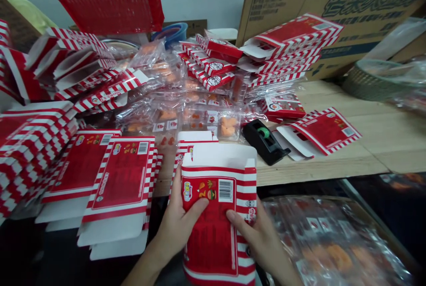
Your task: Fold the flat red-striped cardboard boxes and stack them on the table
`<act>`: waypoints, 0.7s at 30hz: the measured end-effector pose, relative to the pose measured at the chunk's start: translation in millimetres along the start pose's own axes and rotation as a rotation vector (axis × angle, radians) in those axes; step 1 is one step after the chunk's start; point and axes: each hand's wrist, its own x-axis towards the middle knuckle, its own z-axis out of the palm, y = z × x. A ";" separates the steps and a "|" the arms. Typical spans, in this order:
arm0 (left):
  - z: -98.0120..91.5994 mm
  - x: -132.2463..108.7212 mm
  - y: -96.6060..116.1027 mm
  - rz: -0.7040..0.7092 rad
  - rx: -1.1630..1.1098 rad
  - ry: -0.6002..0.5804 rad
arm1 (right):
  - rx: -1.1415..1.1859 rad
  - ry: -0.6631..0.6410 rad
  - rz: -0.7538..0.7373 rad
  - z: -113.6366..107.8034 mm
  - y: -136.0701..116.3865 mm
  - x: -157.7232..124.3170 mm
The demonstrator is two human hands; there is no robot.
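Observation:
Between my two hands is a red and white striped carton, its barcode face toward me and its white flap standing up at the far end. My left hand grips the left side, thumb on the printed face. On the right edge my right hand is closed, its thumb also resting on the face. The fingers behind the carton are hidden. Just beyond it, another striped carton lies on the table, partly covered. A black tape dispenser with green tape stands to the right.
Stacked cartons lie at the left. Clear bags of orange toy food cover the middle. More cartons are piled before a large cardboard box. A green basket stands far right; a box of bagged pieces sits below the table edge.

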 end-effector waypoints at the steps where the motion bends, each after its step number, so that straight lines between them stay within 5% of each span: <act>1: -1.9 -0.9 -1.0 0.000 -0.014 0.016 | -0.026 0.032 -0.044 2.5 1.1 -0.1; 9: -13.2 -7.8 -13.4 0.117 0.083 -0.132 | -0.111 0.272 -0.164 8.1 1.9 -3.5; 18: -18.5 -16.6 -22.6 0.098 0.089 -0.177 | -0.093 0.061 -0.264 -12.5 11.2 6.6; 21: -20.1 -18.8 -26.9 0.159 0.043 -0.193 | -0.027 0.169 -0.374 -19.1 2.8 15.2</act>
